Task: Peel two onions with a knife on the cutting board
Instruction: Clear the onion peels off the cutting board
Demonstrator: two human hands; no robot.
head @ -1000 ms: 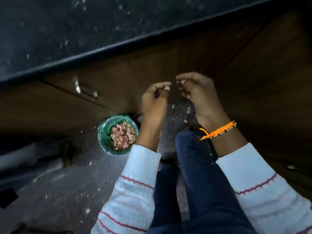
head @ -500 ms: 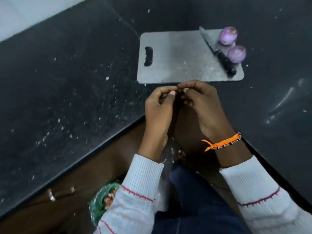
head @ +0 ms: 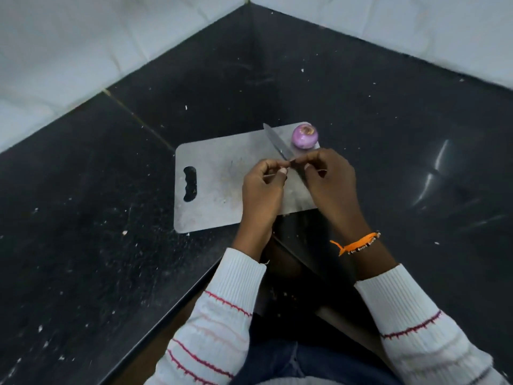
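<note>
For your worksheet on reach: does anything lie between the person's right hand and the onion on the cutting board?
Nothing visible does. The peeled onion sits at the board's far right corner, just beyond the right hand. The knife lies beside that path, on the left.

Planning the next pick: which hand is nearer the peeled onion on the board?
Right. The right hand sits just below the onion; the left hand is farther, down-left of it across the knife.

A black speckled stone countertop (head: pixel 361 87) fills an inner corner, dusted with pale crumbs and glinting with light streaks at the right. Pale tiled walls (head: pixel 69 43) meet behind it. A thin seam (head: pixel 133 115) crosses the counter's left part. Brown wooden cabinet fronts (head: pixel 155 343) stand below its edge.
</note>
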